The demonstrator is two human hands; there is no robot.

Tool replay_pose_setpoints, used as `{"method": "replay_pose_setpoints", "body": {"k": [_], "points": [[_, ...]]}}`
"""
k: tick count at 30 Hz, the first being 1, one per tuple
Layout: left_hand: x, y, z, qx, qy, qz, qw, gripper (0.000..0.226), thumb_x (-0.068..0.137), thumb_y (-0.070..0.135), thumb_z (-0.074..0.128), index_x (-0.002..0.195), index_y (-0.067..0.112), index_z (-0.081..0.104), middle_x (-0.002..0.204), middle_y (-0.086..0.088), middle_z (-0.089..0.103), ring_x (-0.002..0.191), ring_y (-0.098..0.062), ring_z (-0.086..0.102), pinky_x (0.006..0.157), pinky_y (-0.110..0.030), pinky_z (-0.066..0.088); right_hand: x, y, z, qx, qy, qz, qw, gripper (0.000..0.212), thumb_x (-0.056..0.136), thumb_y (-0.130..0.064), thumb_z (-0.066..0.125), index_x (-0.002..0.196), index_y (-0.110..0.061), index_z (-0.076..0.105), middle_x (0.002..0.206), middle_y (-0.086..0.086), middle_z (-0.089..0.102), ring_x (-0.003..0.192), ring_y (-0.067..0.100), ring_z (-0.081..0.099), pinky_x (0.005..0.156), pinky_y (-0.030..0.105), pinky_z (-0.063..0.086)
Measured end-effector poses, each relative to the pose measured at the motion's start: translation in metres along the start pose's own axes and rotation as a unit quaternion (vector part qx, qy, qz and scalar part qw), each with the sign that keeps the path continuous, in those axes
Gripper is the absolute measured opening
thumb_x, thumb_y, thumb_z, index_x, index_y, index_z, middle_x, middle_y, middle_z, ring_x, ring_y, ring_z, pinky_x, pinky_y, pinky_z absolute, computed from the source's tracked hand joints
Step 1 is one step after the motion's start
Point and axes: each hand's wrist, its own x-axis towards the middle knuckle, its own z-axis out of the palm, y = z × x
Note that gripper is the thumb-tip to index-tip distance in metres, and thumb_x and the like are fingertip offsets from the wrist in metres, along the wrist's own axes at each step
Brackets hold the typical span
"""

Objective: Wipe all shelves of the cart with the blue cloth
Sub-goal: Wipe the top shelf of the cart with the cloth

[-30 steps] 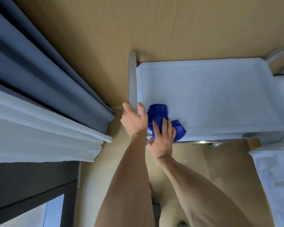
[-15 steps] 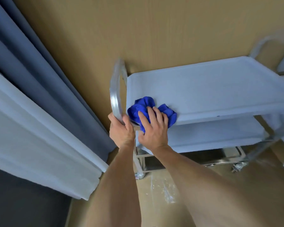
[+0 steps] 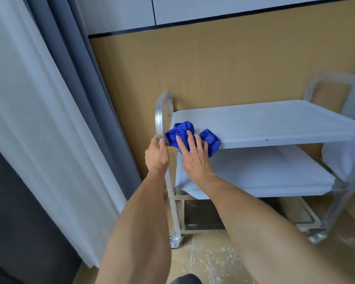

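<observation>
Wood-panelled wall behind, my left hand (image 3: 157,155) grips the cart handle (image 3: 159,117) while my right hand (image 3: 195,158), fingers spread, presses the blue cloth (image 3: 182,133) onto the top shelf (image 3: 275,121) corner. Pushing hard could roll the cart (image 3: 176,203) away on its casters.

Metal cart (image 3: 173,203) standing on castors on the tan floor (image 3: 209,265), its white top shelf (image 3: 275,124) carrying a crumpled blue cloth (image 3: 181,134) at the left corner — lower shelf (image 3: 260,173) sitting beneath.
</observation>
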Motion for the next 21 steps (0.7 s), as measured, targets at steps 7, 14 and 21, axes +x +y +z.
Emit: {"method": "replay_pose_setpoints", "body": {"k": [7, 14, 21], "points": [[0.003, -0.009, 0.005, 0.035, -0.041, -0.061, 0.997, 0.041, 0.098, 0.038, 0.045, 0.132, 0.017, 0.049, 0.121, -0.003, 0.063, 0.103, -0.025, 0.061, 0.087, -0.036, 0.05, -0.006, -0.012, 0.01, 0.011, 0.047, 0.014, 0.999, 0.071, 0.082, -0.005, 0.066, 0.146, -0.024, 0.041, 0.153, 0.016, 0.036, 0.137, 0.04, 0.035, 0.105, 0.054, 0.036], [-0.011, -0.013, 0.037, 0.092, 0.025, -0.109, 0.989, 0.031, 0.101, 0.045, 0.027, 0.113, 0.023, 0.043, 0.096, -0.004, 0.059, 0.085, -0.027, 0.053, 0.076, -0.037, 0.044, -0.016, 0.045, 0.013, 0.045, 0.099, 0.003, 0.994, 0.079, 0.073, 0.001, 0.066, 0.143, -0.028, 0.043, 0.143, 0.012, 0.044, 0.135, 0.035, 0.038, 0.11, 0.05, 0.031], [-0.029, 0.009, 0.064, 0.222, 0.232, -0.026, 0.947, 0.047, 0.093, 0.029, 0.057, 0.134, 0.014, 0.04, 0.138, -0.019, 0.04, 0.125, -0.037, 0.04, 0.111, -0.053, 0.018, -0.054, 0.191, -0.009, 0.021, 0.212, 0.23, 0.95, 0.057, 0.09, -0.008, 0.055, 0.146, -0.016, 0.043, 0.143, 0.019, 0.044, 0.138, 0.038, 0.033, 0.11, 0.051, 0.032]]}}
